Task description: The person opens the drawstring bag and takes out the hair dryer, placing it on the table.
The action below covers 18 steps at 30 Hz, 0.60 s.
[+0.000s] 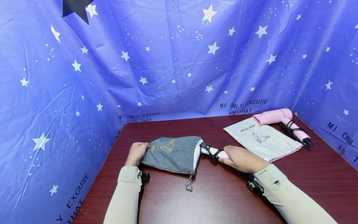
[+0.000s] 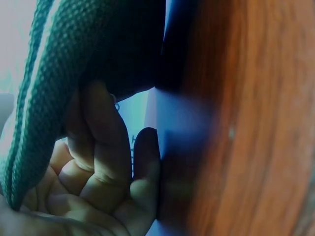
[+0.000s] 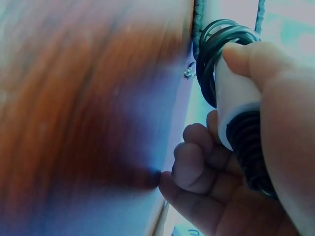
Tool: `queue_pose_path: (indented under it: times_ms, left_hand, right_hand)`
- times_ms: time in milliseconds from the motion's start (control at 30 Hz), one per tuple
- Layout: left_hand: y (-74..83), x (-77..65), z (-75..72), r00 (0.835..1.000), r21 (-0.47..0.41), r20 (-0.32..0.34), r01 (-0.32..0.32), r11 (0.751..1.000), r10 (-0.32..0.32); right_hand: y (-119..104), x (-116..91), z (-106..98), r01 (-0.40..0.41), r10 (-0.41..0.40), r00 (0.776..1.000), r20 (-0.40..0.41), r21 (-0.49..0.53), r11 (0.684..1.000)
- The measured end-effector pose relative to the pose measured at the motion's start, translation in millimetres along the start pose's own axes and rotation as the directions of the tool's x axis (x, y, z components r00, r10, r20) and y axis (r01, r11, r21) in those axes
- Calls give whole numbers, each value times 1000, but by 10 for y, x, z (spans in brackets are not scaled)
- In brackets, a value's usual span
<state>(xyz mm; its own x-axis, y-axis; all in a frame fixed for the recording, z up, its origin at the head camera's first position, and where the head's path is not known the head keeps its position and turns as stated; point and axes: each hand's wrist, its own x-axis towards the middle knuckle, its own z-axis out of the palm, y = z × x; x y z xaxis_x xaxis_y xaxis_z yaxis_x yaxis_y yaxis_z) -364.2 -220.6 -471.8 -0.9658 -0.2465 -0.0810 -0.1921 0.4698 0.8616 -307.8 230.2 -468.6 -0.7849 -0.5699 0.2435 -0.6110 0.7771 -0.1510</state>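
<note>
My left hand (image 1: 137,152) grips the closed end of a grey drawstring bag (image 1: 179,158), printed with a yellow hair dryer drawing. In the left wrist view the cloth (image 2: 54,93) lies between thumb and curled fingers. A white hair dryer (image 1: 207,150) sits with its head inside the bag's mouth, mostly hidden; its handle sticks out, wrapped in black cord (image 1: 214,153). My right hand (image 1: 241,159) holds the handle's end. In the right wrist view the thumb presses the white handle (image 3: 238,93) beside the coiled cord, with the fingers curled below.
A pink hair dryer (image 1: 275,116) with a black cord lies at the back right, partly over a white drawstring bag (image 1: 260,140) printed "Hair Dryer". The dark red table (image 1: 212,199) meets a blue star-patterned curtain (image 1: 173,62) on its back and sides.
</note>
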Motion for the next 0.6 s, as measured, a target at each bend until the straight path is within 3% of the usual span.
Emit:
queue_pose_path:
  times_ms: [333, 600]
  left_hand:
    - [-11, -5, -9, 1000, -17, 15, 15, 1000, -15]
    - [-19, -12, -40, 1000, 41, 19, 15, 999, -16]
  right_hand:
    - [43, -3, 40, 9, -9, 1000, 15, 7, 1000]
    - [4, 12, 5, 10, -10, 1000, 30, 13, 1000]
